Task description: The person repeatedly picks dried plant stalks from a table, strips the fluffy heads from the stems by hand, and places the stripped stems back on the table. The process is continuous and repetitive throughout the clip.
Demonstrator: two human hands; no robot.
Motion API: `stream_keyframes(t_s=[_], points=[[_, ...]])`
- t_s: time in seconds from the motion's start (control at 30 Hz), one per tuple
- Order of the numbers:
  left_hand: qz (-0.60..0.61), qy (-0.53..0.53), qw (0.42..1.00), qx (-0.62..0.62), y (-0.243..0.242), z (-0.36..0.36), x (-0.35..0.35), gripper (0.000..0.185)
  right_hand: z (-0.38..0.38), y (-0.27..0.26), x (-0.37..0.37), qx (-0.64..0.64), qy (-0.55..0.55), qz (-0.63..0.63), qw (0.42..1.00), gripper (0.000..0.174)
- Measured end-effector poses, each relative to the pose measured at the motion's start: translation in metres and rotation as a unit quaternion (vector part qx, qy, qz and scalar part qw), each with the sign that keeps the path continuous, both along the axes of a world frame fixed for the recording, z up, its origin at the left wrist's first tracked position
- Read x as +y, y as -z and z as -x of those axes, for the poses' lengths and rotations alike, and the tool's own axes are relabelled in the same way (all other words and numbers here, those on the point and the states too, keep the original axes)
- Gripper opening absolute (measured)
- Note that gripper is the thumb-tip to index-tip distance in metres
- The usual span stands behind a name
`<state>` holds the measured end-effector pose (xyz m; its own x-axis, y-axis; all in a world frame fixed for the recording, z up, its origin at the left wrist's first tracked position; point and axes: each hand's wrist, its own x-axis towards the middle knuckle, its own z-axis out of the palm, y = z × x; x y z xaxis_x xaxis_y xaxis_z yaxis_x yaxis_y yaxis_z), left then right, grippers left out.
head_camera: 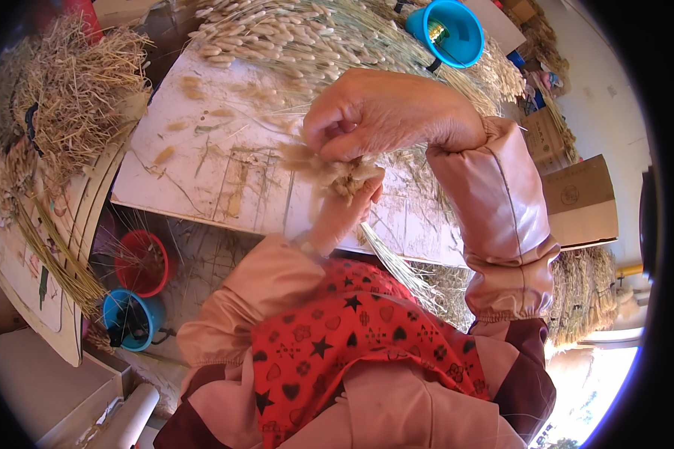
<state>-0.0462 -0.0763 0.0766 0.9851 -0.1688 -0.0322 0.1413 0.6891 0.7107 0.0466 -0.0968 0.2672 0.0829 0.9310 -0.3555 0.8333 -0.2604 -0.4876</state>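
My left hand (345,216) is closed around a bunch of dried grass stems (401,269), with the cut ends trailing down to the right over the red apron. Fluffy tan seed heads (345,177) stand up out of that fist. Just above them my right hand (393,115) is bent down at the wrist, its curled fingertips at the top of the heads; whether it pinches any of them is hidden. Many loose stems with pale bunny-tail heads (275,39) lie across the far side of the white table (202,196).
A blue bucket (472,33) lies tilted at the table's far right. Dried grass (78,95) is heaped on the left, above bundled stems (62,258). Below the table edge stand a red bucket (165,264) and another blue bucket (156,314). Cardboard boxes (578,196) are at right.
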Motion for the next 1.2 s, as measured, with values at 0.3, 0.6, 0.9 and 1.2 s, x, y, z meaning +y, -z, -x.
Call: stream_keyframes(t_s=[0.3, 0.6, 0.9, 1.2], points=[[0.043, 0.047, 0.998, 0.002, 0.005, -0.004, 0.003, 0.042, -0.016, 0.029, -0.003, 0.111, 0.066, -0.106, 0.986, 0.020], [0.126, 0.082, 0.988, -0.018, 0.017, -0.013, 0.016, 0.050, -0.037, 0.063, -0.033, -0.014, 0.241, -0.332, 0.912, 0.053], [0.250, 0.102, 0.958, -0.098, 0.038, -0.032, 0.065, 0.052, 0.041, 0.186, -0.110, 0.286, 0.328, -0.093, 0.896, 0.050], [0.183, 0.033, 0.982, 0.019, 0.049, -0.034, 0.043, 0.040, 0.073, 0.221, -0.102, -0.033, 0.375, -0.237, 0.896, 0.021]])
